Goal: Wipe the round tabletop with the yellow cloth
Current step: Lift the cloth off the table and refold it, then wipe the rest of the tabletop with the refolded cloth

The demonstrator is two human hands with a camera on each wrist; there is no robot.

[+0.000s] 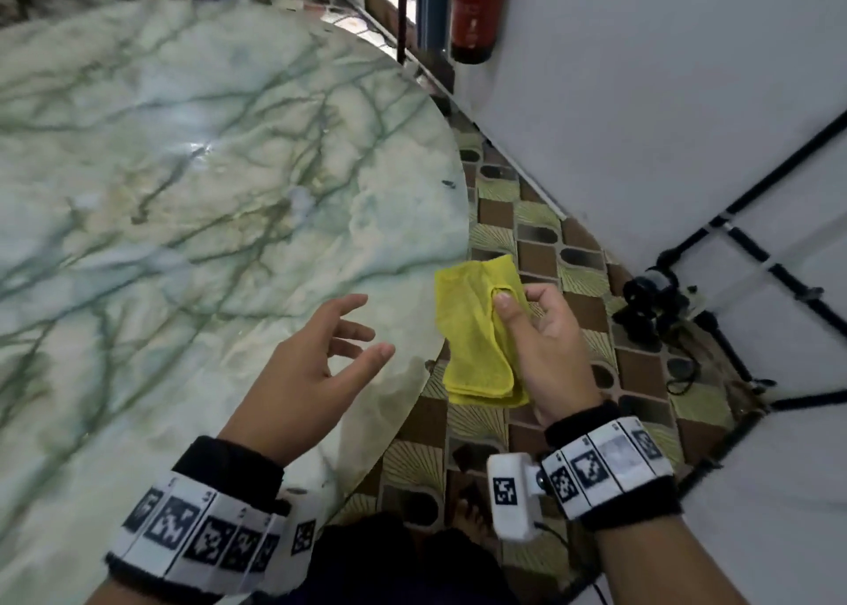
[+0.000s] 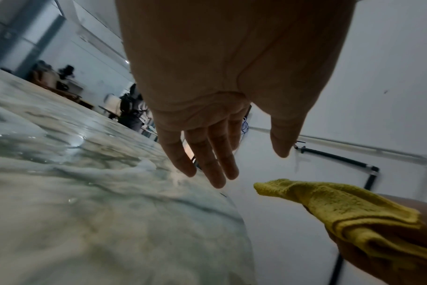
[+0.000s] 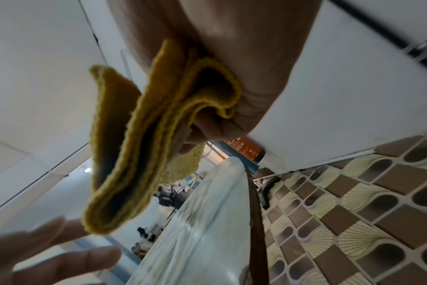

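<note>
The round tabletop [image 1: 192, 182] is pale green-veined marble and fills the left of the head view; it also shows in the wrist views [image 2: 90, 212] [image 3: 207, 221]. A folded yellow cloth [image 1: 476, 334] hangs just past the table's right edge, pinched between the thumb and fingers of my right hand [image 1: 541, 343]. The cloth's folded layers show close up in the right wrist view [image 3: 144, 146] and at lower right in the left wrist view [image 2: 349, 208]. My left hand [image 1: 321, 357] hovers over the table's near right rim, fingers spread and relaxed [image 2: 207, 154], holding nothing.
A white wall [image 1: 664, 100] runs close along the table's right side, with a red fire extinguisher [image 1: 476, 8] mounted on it. Black tripod legs and cables [image 1: 678, 311] stand on the patterned tile floor [image 1: 527, 219]. My bare foot [image 1: 467, 513] is beneath the table edge.
</note>
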